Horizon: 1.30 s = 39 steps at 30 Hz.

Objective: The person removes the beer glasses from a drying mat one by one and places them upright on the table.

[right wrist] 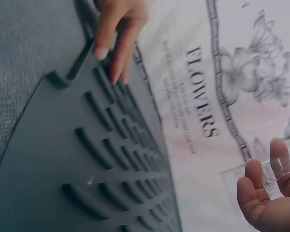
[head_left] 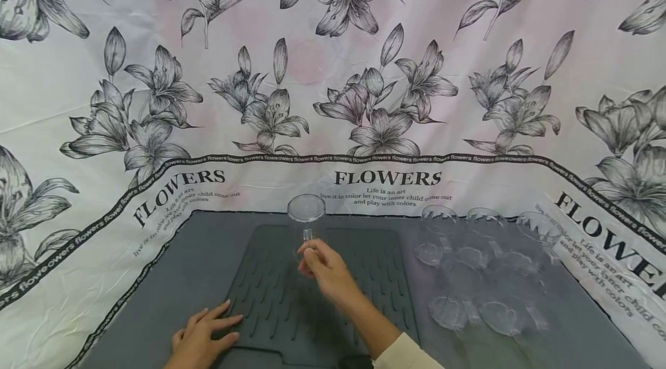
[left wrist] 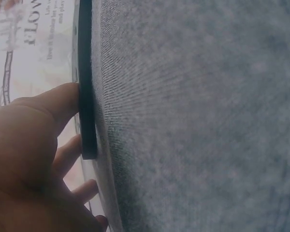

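Observation:
A clear mug [head_left: 306,209] is raised above the far part of a dark ridged drying mat [head_left: 322,299]. My right hand [head_left: 328,273] grips it by its handle with curled fingers. In the right wrist view, fingers and thumb close round the clear handle, and much of the see-through body is hard to make out. Lower left, my left hand [head_left: 203,337] rests at the mat's left edge with fingers spread and fairly straight. The left wrist view shows that hand's thumb touching the mat's dark edge [left wrist: 88,96].
Several clear mugs [head_left: 450,311] with handles stand close together on the grey tabletop [head_left: 171,276], right of the mat. A white flower-printed cloth [head_left: 385,184] with lettering rises behind and along both sides. A small black object [head_left: 356,362] shows at the bottom edge.

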{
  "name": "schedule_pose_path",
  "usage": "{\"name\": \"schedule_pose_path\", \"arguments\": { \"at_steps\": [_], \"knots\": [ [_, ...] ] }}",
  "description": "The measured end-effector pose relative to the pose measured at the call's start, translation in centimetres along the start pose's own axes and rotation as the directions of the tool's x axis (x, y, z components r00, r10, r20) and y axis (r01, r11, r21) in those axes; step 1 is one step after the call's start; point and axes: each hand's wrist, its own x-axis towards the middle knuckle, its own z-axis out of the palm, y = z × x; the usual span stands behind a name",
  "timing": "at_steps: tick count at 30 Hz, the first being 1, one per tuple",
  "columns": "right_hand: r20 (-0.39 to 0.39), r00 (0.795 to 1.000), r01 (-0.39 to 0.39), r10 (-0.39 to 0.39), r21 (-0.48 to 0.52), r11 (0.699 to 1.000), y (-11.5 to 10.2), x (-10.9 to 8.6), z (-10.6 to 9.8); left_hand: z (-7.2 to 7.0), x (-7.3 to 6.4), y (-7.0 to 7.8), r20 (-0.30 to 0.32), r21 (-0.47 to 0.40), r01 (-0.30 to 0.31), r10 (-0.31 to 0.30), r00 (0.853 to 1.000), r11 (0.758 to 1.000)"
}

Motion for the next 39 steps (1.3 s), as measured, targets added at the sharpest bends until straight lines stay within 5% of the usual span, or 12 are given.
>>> {"name": "schedule_pose_path", "arguments": {
  "at_steps": [12, 25, 32, 39],
  "knots": [
    [-0.011, 0.999, 0.034, -0.033, 0.031, 0.999, -2.8, -4.5, -2.0, 0.0, 0.2, -0.1, 0.011, -0.006, 0.007, -0.007, 1.000, 1.000],
    [-0.183, 0.981, 0.056, -0.057, -0.011, 0.998, -5.2, -8.6, -4.5, -0.1, 0.2, -0.1, 0.025, 0.008, -0.005, 0.005, 1.000, 1.000],
    [-0.350, 0.932, 0.067, -0.090, -0.077, 0.995, -5.6, -9.5, -6.2, -0.1, 0.3, -0.3, 0.030, 0.013, -0.003, 0.003, 1.000, 1.000],
    [-0.504, 0.840, 0.139, -0.200, -0.156, 0.978, -6.5, -10.1, -7.7, -0.2, 0.3, 0.1, 0.033, 0.030, 0.002, -0.003, 0.999, 1.000]
  ]
}}
